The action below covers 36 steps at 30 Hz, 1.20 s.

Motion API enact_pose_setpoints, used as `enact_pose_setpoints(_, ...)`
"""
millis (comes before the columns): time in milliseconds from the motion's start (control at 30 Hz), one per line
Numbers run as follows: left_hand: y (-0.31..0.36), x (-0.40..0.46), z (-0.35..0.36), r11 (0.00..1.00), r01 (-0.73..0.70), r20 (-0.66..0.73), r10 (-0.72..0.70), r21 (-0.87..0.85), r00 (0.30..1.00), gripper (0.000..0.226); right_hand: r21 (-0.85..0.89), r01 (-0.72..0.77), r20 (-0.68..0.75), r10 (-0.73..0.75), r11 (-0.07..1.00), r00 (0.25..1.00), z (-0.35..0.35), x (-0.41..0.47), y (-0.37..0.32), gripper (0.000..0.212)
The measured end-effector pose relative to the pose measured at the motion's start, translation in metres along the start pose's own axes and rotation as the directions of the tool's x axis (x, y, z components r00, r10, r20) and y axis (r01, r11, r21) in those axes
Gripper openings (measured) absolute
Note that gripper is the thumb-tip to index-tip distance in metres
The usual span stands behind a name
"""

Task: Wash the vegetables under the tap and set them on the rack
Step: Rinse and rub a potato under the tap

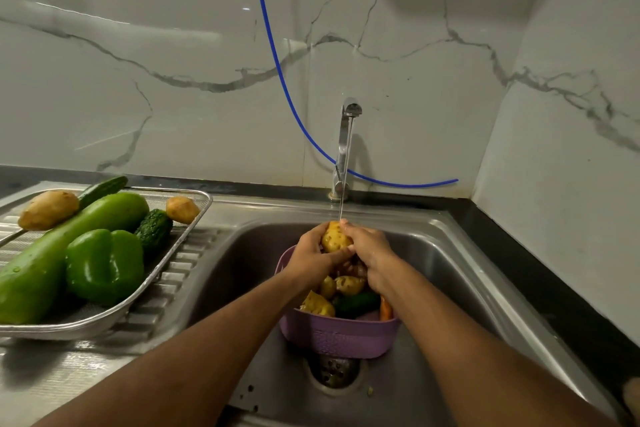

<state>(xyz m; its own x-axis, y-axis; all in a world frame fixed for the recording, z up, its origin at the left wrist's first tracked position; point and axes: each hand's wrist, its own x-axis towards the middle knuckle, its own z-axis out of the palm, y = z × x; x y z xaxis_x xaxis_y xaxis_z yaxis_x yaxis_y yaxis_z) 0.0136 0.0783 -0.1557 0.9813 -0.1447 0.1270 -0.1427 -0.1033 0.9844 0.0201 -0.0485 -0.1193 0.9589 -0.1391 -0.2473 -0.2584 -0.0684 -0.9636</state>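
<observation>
Water is running in a thin stream from the tap (350, 135) onto a potato (335, 236) that both hands are holding above the purple basket (337, 334) in the sink (460, 274). Left hand (313, 255) is cupping the potato from the left, fingers curled under it; right hand (369, 253) is wrapping it from the right, fingertips pressing its front. Neither hand is spread.

Unwashed stock is sitting in the basket below: more potatoes (348, 284), a dark green vegetable and a carrot (385, 308) at the right edge. Washed items are lying on the rack (194, 229) to the left: a long gourd (69, 246), a green pepper (104, 267), two potatoes, cucumbers.

Risks noted:
- Wet skin is making the potato slippery; a loosened grip would probably drop it back among the unwashed stock or into the sink.
- The rack is already crowding up, and round items placed near its rim may roll off.
- The basket is covering part of the drain (334, 373), so water may be draining slowly.
</observation>
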Motion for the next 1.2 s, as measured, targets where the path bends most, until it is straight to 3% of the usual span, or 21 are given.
enact_pose_setpoints(133, -0.001, 0.001, -0.003, 0.996, 0.001, -0.009, -0.002, -0.084, 1.000, 0.060, 0.129, -0.074, 0.154, 0.054, 0.989, 0.987, -0.004, 0.004, 0.003, 0.036)
enact_pose_setpoints(233, -0.001, 0.001, -0.002, 0.998, -0.012, -0.036, 0.010, -0.056, 0.999, 0.068, 0.160, -0.092, 0.182, 0.062, 0.983, 0.981, -0.005, 0.003, 0.004, 0.034)
enact_pose_setpoints(467, 0.002, 0.005, 0.001, 0.998, 0.020, -0.002, -0.020, -0.062, 1.000, 0.067, 0.099, -0.045, 0.003, 0.045, 0.994, 0.999, 0.003, 0.005, 0.005, 0.047)
enact_pose_setpoints(567, -0.002, 0.003, 0.000, 0.993, -0.006, 0.034, 0.002, 0.117, 0.999, 0.075, -0.036, 0.059, -0.032, -0.060, 0.998, 0.998, 0.001, 0.001, 0.007, 0.045)
enact_pose_setpoints(667, -0.008, 0.001, -0.002, 0.909, -0.158, 0.065, 0.144, 0.385, 0.987, 0.082, -0.184, 0.193, -0.046, -0.204, 0.964, 0.978, -0.001, 0.001, 0.013, 0.046)
enact_pose_setpoints(733, -0.009, 0.000, -0.001, 0.886, -0.196, 0.075, 0.181, 0.420, 0.981, 0.081, -0.236, 0.224, -0.072, -0.247, 0.946, 0.966, -0.002, 0.001, 0.013, 0.043)
enact_pose_setpoints(833, -0.010, 0.001, -0.003, 0.897, -0.199, 0.058, 0.191, 0.395, 0.980, 0.080, -0.161, 0.145, -0.075, -0.158, 0.976, 0.985, -0.003, 0.001, 0.009, 0.042)
enact_pose_setpoints(967, -0.014, 0.002, -0.007, 0.905, -0.181, 0.050, 0.176, 0.385, 0.983, 0.075, 0.036, -0.008, 0.079, 0.005, 0.999, 0.997, -0.005, -0.002, 0.009, 0.031)
enact_pose_setpoints(1067, -0.015, 0.003, -0.008, 0.907, -0.161, 0.054, 0.152, 0.390, 0.987, 0.067, 0.040, 0.019, 0.083, -0.022, 0.999, 0.996, -0.005, -0.002, 0.006, 0.029)
enact_pose_setpoints(1200, -0.015, 0.002, -0.006, 0.903, -0.164, 0.120, 0.126, 0.397, 0.985, 0.064, -0.040, 0.074, -0.014, -0.075, 0.996, 0.997, -0.002, -0.001, 0.008, 0.032)
